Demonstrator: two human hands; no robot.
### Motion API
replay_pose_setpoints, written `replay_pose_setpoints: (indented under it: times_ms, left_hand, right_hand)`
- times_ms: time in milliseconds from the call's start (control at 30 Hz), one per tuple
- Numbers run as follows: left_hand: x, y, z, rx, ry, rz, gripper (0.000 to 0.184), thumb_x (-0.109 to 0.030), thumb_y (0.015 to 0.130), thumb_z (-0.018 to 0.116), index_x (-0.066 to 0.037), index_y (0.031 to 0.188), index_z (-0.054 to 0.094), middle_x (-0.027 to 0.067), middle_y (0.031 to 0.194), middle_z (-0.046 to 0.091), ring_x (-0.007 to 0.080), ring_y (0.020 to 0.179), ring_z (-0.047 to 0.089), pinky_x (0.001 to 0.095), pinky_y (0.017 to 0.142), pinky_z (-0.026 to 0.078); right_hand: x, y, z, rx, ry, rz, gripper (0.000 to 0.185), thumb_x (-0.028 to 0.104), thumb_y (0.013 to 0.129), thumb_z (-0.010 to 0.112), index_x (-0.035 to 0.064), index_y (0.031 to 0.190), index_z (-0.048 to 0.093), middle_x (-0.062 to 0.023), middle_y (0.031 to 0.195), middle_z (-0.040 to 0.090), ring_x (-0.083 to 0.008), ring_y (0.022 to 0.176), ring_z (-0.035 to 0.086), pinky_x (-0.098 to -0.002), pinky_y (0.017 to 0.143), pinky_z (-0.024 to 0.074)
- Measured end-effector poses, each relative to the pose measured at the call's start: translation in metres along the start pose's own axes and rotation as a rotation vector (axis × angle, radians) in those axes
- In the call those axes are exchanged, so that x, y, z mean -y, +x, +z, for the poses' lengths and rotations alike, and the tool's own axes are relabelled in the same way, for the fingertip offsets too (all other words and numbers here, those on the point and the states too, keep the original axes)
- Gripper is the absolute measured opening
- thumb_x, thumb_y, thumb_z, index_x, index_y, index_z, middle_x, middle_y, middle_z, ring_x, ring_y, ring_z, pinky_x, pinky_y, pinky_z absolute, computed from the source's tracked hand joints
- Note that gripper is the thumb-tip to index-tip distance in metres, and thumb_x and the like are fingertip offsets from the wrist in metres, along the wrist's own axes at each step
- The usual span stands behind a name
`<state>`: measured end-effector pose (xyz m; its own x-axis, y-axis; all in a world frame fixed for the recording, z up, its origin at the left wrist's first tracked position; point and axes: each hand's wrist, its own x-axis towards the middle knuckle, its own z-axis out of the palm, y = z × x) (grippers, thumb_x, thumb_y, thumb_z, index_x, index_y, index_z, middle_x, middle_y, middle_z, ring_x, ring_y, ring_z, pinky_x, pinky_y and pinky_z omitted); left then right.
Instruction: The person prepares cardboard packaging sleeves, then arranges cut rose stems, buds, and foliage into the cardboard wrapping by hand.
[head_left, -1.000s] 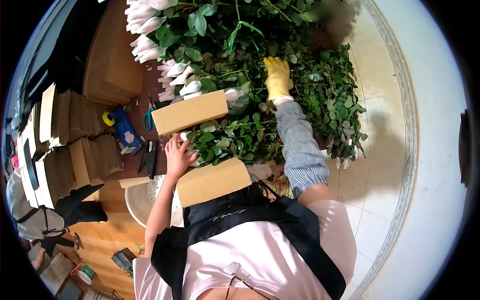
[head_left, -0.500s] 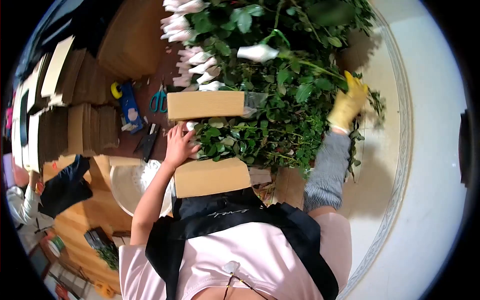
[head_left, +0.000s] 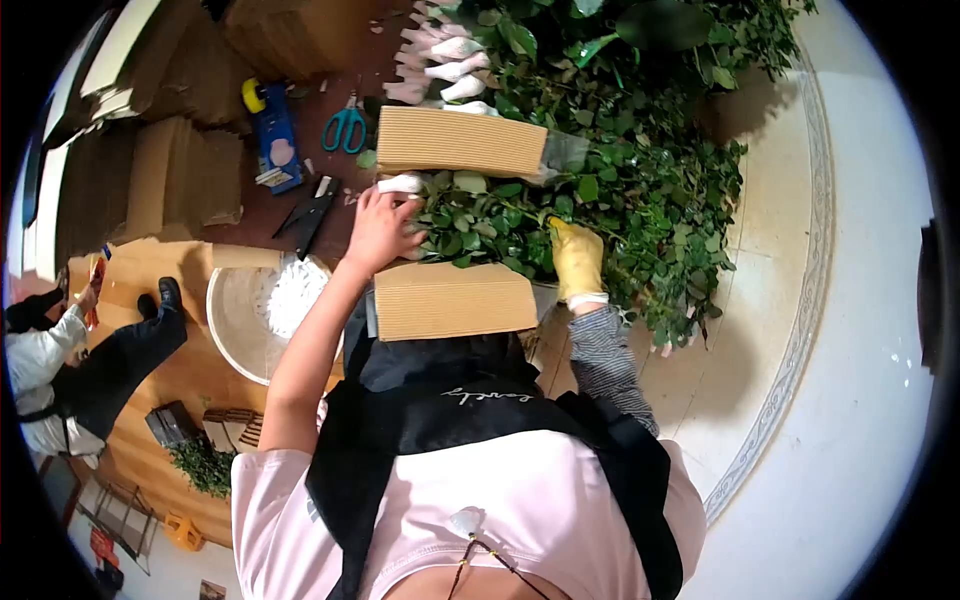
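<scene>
- Here the bunch (head_left: pixel 475 225) is seen lying just on the near side of the far card (head_left: pixel 462 140), with the near card (head_left: pixel 455 302) set beyond it, towards the body; both cards are left unwrapped around the leaves.
- A white bud (head_left: pixel 400 184) is placed at the bunch's head end, just off the far card's near left corner, and is touched by the left hand (head_left: pixel 385 232); its fingers are bent and slightly apart, and whether anything is clamped cannot be told.
- Just off the far card's near right corner, a stem (head_left: pixel 520 210) is being held by the yellow-gloved right hand (head_left: pixel 578 262), fingers drawn together on it.
- As for progress, the bunch looks partly built, with the bud and stem apparently being settled into line; how many are laid in is hidden by leaves.
- Beyond the far card, more buds (head_left: pixel 458 68) are lined up, their stems leading into a leafy heap (head_left: pixel 680 200) to its right: plenty is left unsorted, it seems.
- Left of the far card, the scissors (head_left: pixel 345 114) are left untouched; nearer the body on that side, a basin (head_left: pixel 235 345) is seen with white sleeves (head_left: pixel 293 300) inside.
</scene>
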<state>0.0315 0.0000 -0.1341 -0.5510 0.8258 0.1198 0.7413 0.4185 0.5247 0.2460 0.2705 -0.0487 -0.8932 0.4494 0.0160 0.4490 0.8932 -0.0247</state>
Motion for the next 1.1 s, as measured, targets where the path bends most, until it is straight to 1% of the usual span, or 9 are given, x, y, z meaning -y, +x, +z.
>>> replay_pose_setpoints:
  times_ms: [133,167,333,533,700,800,933,967,1100]
  left_hand:
    - [-0.003,0.005,-0.005,0.044,0.051,-0.009,0.051,-0.037,0.07,0.082,-0.018,0.116,0.068,0.0104,0.117,0.06,0.0312,0.117,0.052,0.0515,0.106,0.036]
    - [-0.001,0.004,-0.003,0.051,0.045,0.006,0.051,-0.036,0.07,0.082,-0.018,0.116,0.068,0.0101,0.117,0.06,0.0315,0.116,0.052,0.0514,0.106,0.036]
    - [-0.005,0.006,-0.009,0.025,0.026,0.019,0.049,-0.035,0.072,0.08,-0.018,0.116,0.067,0.0097,0.112,0.06,0.0323,0.114,0.052,0.0509,0.106,0.036]
    - [-0.007,0.006,-0.009,0.113,0.074,-0.006,0.053,-0.039,0.075,0.079,-0.021,0.123,0.065,0.0173,0.122,0.056,0.0368,0.124,0.046,0.0518,0.107,0.034]
    - [-0.001,-0.007,-0.033,0.093,0.024,0.005,0.051,-0.033,0.085,0.073,-0.021,0.133,0.059,0.0196,0.137,0.047,0.0405,0.135,0.039,0.0517,0.111,0.033]
    - [0.014,-0.038,-0.057,0.075,-0.174,-0.148,0.041,-0.022,0.089,0.07,-0.011,0.128,0.06,0.0164,0.139,0.05,0.0381,0.128,0.046,0.0461,0.105,0.04]
    - [0.012,-0.058,-0.049,0.001,-0.686,-0.574,0.023,-0.015,0.102,0.051,0.002,0.106,0.067,0.0163,0.083,0.07,0.0348,0.08,0.069,0.0394,0.073,0.054]
    - [0.017,-0.059,-0.041,0.131,-0.667,-0.604,0.031,-0.023,0.104,0.05,0.002,0.109,0.068,0.0177,0.092,0.071,0.0286,0.088,0.07,0.0358,0.077,0.053]
    - [0.001,-0.036,-0.043,0.379,-0.41,-0.521,0.04,-0.04,0.098,0.058,-0.003,0.099,0.074,0.0199,0.09,0.07,0.0395,0.087,0.067,0.0432,0.078,0.053]
  right_hand:
    - [0.018,0.021,-0.012,-0.309,-0.148,0.031,0.017,0.011,0.088,0.058,0.005,0.096,0.073,-0.0157,0.09,0.071,-0.0326,0.086,0.066,-0.0396,0.079,0.0515]
    - [0.006,0.013,0.033,-0.452,0.269,0.172,0.017,0.013,0.091,0.058,0.0047,0.095,0.072,-0.018,0.091,0.07,-0.0338,0.087,0.065,-0.0398,0.081,0.0511]
    - [-0.004,0.0,0.085,-0.196,0.114,0.316,0.023,0.016,0.09,0.055,0.0065,0.075,0.07,-0.0111,0.075,0.067,-0.0329,0.076,0.064,-0.0447,0.073,0.0501]
    - [-0.019,0.007,0.093,-0.216,0.235,0.243,0.033,0.006,0.076,0.07,0.009,0.11,0.067,-0.0162,0.092,0.065,-0.0373,0.092,0.06,-0.0443,0.088,0.0493]
    - [-0.031,-0.001,0.016,0.2,0.561,0.281,0.055,0.016,0.083,0.073,0.0115,0.136,0.057,-0.0214,0.129,0.062,-0.0398,0.118,0.059,-0.0424,0.103,0.0462]
    - [-0.006,0.011,-0.056,0.343,0.358,0.013,0.058,0.011,0.086,0.072,0.0111,0.14,0.054,-0.0161,0.137,0.059,-0.0322,0.126,0.056,-0.0413,0.106,0.045]
    - [0.108,0.064,-0.108,0.566,0.859,-0.386,0.058,0.012,0.085,0.073,0.0106,0.139,0.055,-0.0146,0.131,0.062,-0.0303,0.12,0.06,-0.0405,0.103,0.0476]
    - [0.131,0.073,-0.093,0.611,0.915,-0.451,0.055,0.011,0.083,0.074,0.0098,0.136,0.058,-0.0153,0.123,0.067,-0.0305,0.114,0.063,-0.0397,0.098,0.0504]
    - [0.157,0.075,0.05,0.911,-0.178,-0.749,0.021,0.024,0.088,0.067,0.0074,0.1,0.073,-0.0094,0.086,0.074,-0.0301,0.08,0.071,-0.0384,0.072,0.0563]
